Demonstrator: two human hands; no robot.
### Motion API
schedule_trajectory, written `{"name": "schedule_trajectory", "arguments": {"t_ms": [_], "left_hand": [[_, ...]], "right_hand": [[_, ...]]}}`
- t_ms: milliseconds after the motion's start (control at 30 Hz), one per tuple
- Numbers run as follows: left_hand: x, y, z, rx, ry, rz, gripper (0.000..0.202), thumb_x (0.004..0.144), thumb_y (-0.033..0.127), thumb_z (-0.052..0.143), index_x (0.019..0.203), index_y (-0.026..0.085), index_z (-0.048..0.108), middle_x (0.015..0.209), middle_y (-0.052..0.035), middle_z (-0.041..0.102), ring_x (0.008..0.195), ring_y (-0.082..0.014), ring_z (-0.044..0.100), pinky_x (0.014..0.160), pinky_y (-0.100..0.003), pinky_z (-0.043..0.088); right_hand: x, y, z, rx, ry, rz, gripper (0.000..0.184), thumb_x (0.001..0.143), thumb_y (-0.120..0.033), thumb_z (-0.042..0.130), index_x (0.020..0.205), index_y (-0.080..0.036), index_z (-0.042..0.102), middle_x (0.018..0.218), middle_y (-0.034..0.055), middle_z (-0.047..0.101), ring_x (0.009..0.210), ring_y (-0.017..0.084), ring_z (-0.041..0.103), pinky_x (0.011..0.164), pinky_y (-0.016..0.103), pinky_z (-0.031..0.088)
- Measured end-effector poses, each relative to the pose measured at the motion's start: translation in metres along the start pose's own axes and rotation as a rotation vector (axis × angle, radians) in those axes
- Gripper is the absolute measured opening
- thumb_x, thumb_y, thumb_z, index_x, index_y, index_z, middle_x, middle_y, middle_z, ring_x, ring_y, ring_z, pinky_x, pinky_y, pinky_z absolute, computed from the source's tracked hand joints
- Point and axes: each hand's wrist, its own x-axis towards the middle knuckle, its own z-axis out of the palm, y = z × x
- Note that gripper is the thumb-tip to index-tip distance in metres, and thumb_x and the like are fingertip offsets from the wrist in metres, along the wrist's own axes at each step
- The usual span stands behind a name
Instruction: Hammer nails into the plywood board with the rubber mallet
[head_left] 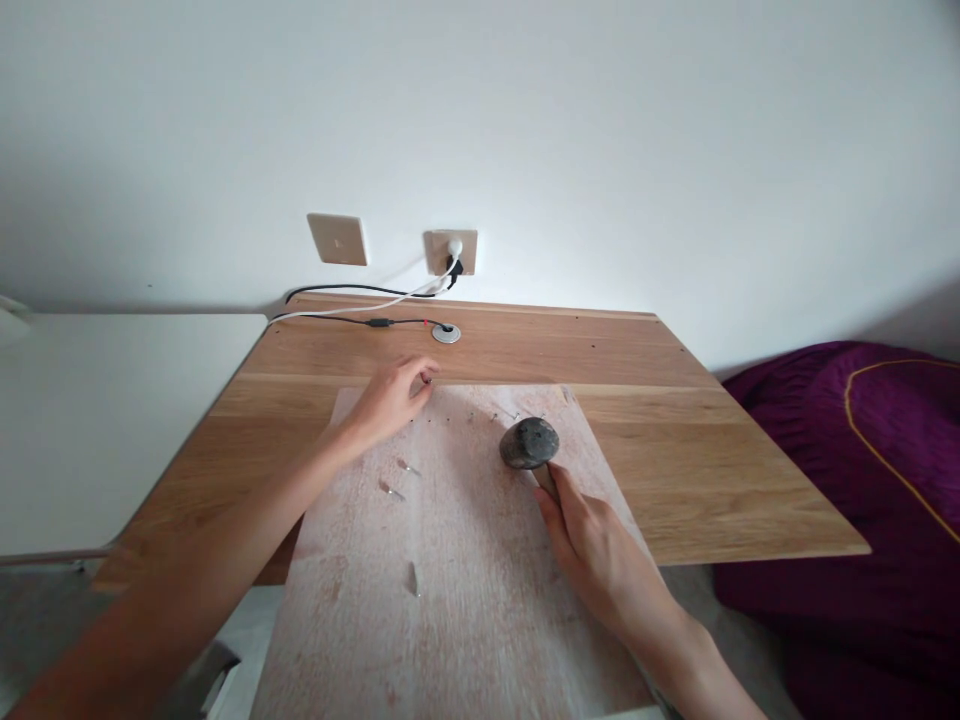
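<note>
A pale plywood board (450, 580) lies on a wooden desk (675, 450) and reaches toward me. My right hand (592, 545) is closed round the wooden handle of a hammer (529, 443); its dark head rests on the board near the far edge. My left hand (391, 400) reaches to the board's far left part, fingertips pinched on a small nail (427, 380) held upright. Several small nails stand in a row (480, 412) along the far edge. Loose nails (399, 478) lie on the board near my left forearm.
Black and white cables (360, 308) run from a wall socket (450, 251) to a cable grommet (446, 333) at the desk's back. A wall switch (337, 239) is left of the socket. A white table (112, 400) stands to the left, a purple bedspread (847, 480) to the right.
</note>
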Motion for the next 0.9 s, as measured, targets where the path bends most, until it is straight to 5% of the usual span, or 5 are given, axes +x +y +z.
{"name": "schedule_trajectory", "arguments": {"t_ms": [200,900], "left_hand": [[0.000,0.013,-0.005,-0.176,-0.086,0.094,0.019,0.088,0.010,0.066,0.103,0.020,0.062,0.095,-0.0007,0.072,0.091,-0.0163,0.070,0.088,-0.030,0.054],[-0.014,0.011,0.003,-0.163,-0.193,0.164,0.009,0.091,0.011,0.066,0.094,0.020,0.069,0.093,-0.0025,0.074,0.088,-0.0173,0.070,0.083,-0.031,0.054]], "right_hand": [[-0.001,-0.002,0.001,0.035,0.000,0.020,0.041,0.112,-0.042,0.030,0.127,-0.016,0.057,0.081,0.0088,0.077,0.070,0.027,0.076,0.059,0.033,0.052],[-0.002,-0.004,-0.005,0.085,-0.029,0.053,0.033,0.111,-0.043,0.034,0.120,-0.021,0.056,0.077,0.0053,0.074,0.067,0.026,0.074,0.059,0.032,0.049]]}}
